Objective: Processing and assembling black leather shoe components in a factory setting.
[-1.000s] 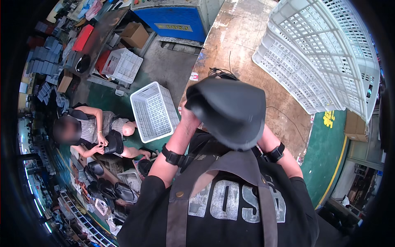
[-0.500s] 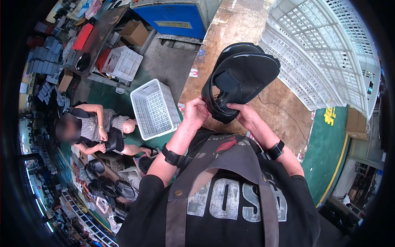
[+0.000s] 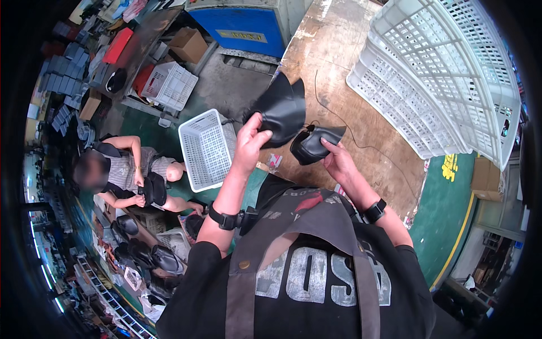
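Two black leather shoe uppers are held apart over the wooden worktable. My left hand grips the larger-looking shoe upper, thumb on its smooth side, its open edges pointing away from me. Lower and to the right, my right hand pinches the other shoe upper by its edge. That one lies on its side in the air, with a dark opening at its left. Some fingers of both hands are hidden behind the leather.
Stacked white plastic crates line the table's right side, and a thin cord runs across the tabletop. A white basket stands on the floor to the left. Beyond it a seated person handles a black piece. A blue machine is at the back.
The two uppers, previously nested together in both hands, are now separated. My left hand has lifted one up and left; my right hand keeps the other low over the table.
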Demonstrator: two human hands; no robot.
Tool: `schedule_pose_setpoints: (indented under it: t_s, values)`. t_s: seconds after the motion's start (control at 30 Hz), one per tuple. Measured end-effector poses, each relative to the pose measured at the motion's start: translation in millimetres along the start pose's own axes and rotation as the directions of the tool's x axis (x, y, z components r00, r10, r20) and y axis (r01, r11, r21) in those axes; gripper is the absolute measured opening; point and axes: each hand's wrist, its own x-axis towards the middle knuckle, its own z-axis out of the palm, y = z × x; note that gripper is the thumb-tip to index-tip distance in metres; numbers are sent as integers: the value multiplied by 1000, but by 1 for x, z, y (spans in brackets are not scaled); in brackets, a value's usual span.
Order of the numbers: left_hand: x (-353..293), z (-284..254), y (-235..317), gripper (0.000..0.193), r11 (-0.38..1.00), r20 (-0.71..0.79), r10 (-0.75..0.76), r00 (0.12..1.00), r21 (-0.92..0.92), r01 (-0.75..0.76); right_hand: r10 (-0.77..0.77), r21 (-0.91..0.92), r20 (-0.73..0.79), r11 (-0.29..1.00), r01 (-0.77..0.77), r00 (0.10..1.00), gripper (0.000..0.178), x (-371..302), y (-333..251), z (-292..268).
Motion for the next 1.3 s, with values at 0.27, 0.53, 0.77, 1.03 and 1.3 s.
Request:
schedule_pose_setpoints:
  t_s: [0.27,0.53,0.77,1.03,1.3]
  values:
    - [-19,0,-84,39,844,54,-34,998,537,0,38,85,107,995,-48,994,24,21,9,-14]
    - [-47,5,-117,42,981,-77,0,997,193,15,82,-16,73,997,-81,994,48,19,32,24]
    - [-83,-2,-79,46,907,-311,-76,947,373,195,168,-387,230,920,-69,959,48,29,45,32]
    - [-129,-44,-56,59,923,-75,-50,996,377,75,319,-435,282,883,-176,905,39,41,69,66]
    - [-167,-93,-48,40,816,-299,82,951,568,108,537,-598,379,764,-244,753,44,48,118,105]
